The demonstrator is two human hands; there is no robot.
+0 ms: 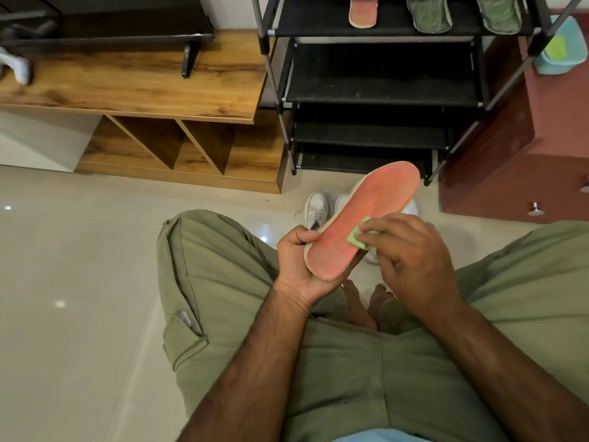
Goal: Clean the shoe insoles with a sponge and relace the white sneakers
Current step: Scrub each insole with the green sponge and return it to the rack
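the orange insole (pixel 366 218) is held up in front of you, its long axis running from the heel at near left to the toe at far right. your left hand (pixel 296 263) grips the heel end. the green sponge (pixel 355 237) sits on its right edge, pinched under your right hand (pixel 404 250) — most of the length lies far-right of it, so stroke that way, i'd judge. the white sneakers (pixel 317 210) stand on the floor (pixel 95 250) just beyond.
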